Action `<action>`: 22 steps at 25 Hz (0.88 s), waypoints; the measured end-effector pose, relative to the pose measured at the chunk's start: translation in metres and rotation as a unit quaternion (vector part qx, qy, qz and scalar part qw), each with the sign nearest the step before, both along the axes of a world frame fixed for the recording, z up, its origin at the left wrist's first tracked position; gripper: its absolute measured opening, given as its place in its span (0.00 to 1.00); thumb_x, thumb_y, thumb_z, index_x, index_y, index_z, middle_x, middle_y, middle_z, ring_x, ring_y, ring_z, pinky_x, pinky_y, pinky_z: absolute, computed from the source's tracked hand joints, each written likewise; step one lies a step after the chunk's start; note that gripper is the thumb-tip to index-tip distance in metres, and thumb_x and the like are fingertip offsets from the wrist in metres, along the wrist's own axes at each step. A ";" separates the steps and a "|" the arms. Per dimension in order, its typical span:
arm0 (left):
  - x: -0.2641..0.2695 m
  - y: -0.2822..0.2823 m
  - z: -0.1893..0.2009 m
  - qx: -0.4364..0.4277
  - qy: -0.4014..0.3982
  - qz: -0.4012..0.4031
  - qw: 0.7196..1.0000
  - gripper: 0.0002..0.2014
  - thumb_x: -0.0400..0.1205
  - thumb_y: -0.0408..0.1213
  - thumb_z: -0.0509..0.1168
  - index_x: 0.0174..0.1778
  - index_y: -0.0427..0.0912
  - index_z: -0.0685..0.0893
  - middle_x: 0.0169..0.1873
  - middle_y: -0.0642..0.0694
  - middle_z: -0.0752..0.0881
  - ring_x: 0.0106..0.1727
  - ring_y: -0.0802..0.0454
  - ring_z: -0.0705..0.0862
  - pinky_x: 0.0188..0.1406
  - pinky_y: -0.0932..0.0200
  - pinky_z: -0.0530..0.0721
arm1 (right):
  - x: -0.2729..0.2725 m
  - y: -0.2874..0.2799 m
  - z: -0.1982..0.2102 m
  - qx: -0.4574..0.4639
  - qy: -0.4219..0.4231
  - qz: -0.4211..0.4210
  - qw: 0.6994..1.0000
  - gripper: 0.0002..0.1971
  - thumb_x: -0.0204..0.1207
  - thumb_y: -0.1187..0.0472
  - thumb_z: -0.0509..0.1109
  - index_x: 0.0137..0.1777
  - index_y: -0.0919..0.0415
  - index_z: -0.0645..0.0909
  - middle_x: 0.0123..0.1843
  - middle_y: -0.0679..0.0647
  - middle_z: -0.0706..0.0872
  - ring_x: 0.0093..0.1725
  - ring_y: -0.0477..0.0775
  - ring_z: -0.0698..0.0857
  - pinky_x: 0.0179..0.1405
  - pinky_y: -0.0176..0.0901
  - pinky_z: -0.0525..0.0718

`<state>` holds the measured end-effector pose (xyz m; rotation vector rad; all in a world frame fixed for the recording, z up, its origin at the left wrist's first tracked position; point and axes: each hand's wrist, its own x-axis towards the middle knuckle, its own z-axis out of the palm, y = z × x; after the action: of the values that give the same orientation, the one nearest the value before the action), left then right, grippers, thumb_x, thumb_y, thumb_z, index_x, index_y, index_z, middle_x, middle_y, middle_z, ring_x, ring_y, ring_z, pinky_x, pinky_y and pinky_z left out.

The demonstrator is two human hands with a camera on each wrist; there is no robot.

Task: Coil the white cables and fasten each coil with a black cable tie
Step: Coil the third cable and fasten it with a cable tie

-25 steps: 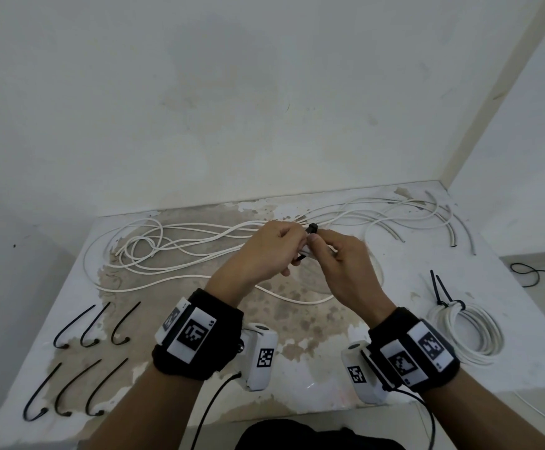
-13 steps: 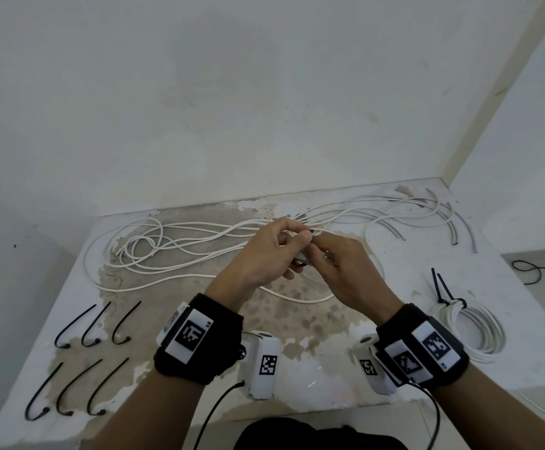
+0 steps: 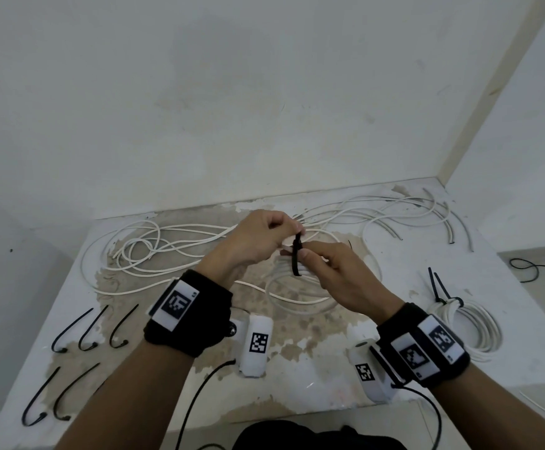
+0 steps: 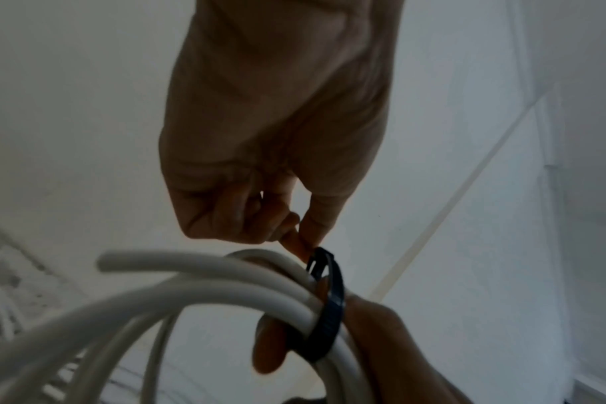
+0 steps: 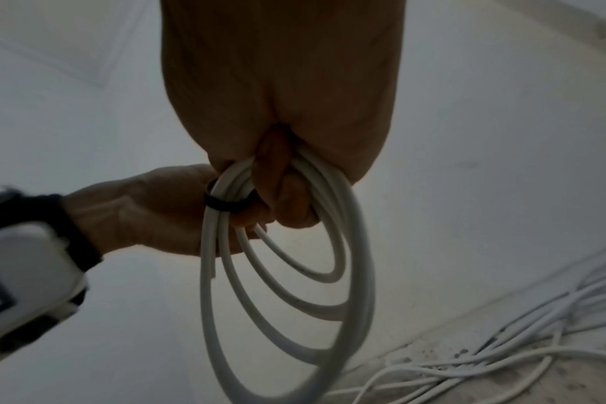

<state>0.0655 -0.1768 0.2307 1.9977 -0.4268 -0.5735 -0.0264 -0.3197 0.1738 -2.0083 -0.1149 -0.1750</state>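
Landmark: I took the finished coil (image 3: 465,326) on the table (image 3: 329,378) as my reference; it lay flat with its black tie already on, tails sticking up.
Working coil: the white cable coil (image 3: 292,272) was held in the air to the left of the finished coil, loops hanging down toward the table.
Black cable tie: it (image 3: 296,254) was wrapped round the gathered strands; in the left wrist view the strap ran round the bundle with its head at the top.
Left hand: my left hand (image 3: 258,241) pinched the top of the tie between thumb and fingertip, the other fingers curled in.
Right hand: my right hand (image 3: 332,271) gripped the gathered loops just beside the tie, fingers curled round the bundle.
Tail through the head: I could not tell — the wrist pictures were dim, and the tail may only have been partly fed.
Risk: I judged that the loops could spring apart if the right hand eased before the tie locked — the cable looked stiff.
Risk two: pulling the tail off-line could drag the strap along the bundle and leave a strand outside.
Still loose: the uncoiled white cables (image 3: 173,245) sprawled far left and behind the finished coil.
Spare ties: five spare black ties (image 3: 86,332) lay well to the left of the finished coil, near the table's front edge.
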 end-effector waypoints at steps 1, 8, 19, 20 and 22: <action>0.004 -0.004 -0.001 -0.008 0.008 0.020 1.000 0.10 0.84 0.39 0.66 0.36 0.48 0.87 0.34 0.51 0.81 0.26 0.62 0.72 0.26 0.65 0.68 | 0.000 0.001 0.002 -0.004 -0.001 -0.001 1.000 0.15 0.91 0.62 0.59 0.57 0.61 0.89 0.25 0.33 0.78 0.27 0.37 0.77 0.31 0.26 0.70; 0.006 -0.015 -0.014 -0.076 -0.060 -0.004 0.995 0.14 0.89 0.46 0.57 0.52 0.47 0.88 0.47 0.52 0.89 0.50 0.55 0.86 0.55 0.58 0.82 | 0.003 -0.011 0.008 0.146 0.016 -0.058 0.987 0.22 0.92 0.61 0.55 0.45 0.79 0.81 0.24 0.44 0.71 0.22 0.46 0.64 0.24 0.38 0.64; -0.024 -0.018 -0.047 -0.060 -0.313 0.140 0.938 0.25 0.89 0.50 0.48 0.44 0.40 0.86 0.27 0.51 0.84 0.29 0.56 0.80 0.33 0.55 0.75 | 0.012 0.011 0.016 0.183 0.041 -0.143 0.972 0.25 0.92 0.58 0.52 0.36 0.48 0.84 0.25 0.44 0.78 0.21 0.46 0.71 0.23 0.45 0.77; -0.025 -0.019 -0.046 -0.061 -0.310 0.151 0.937 0.23 0.89 0.49 0.48 0.46 0.43 0.87 0.27 0.54 0.83 0.28 0.60 0.79 0.32 0.60 0.74 | 0.013 0.014 0.015 0.182 0.045 -0.148 0.971 0.26 0.92 0.58 0.52 0.35 0.49 0.84 0.23 0.44 0.74 0.21 0.47 0.71 0.24 0.48 0.80; -0.026 -0.019 -0.044 -0.070 -0.298 0.147 0.941 0.21 0.90 0.47 0.50 0.48 0.45 0.88 0.26 0.56 0.83 0.27 0.63 0.78 0.30 0.66 0.71 | 0.013 0.014 0.017 0.187 0.050 -0.153 0.969 0.24 0.92 0.59 0.51 0.42 0.65 0.85 0.22 0.47 0.70 0.22 0.48 0.71 0.26 0.50 0.82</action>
<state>0.0393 -0.1954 0.1870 2.0195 -0.4990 0.2583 -0.0130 -0.3056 0.1904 -1.6428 0.2756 -0.2701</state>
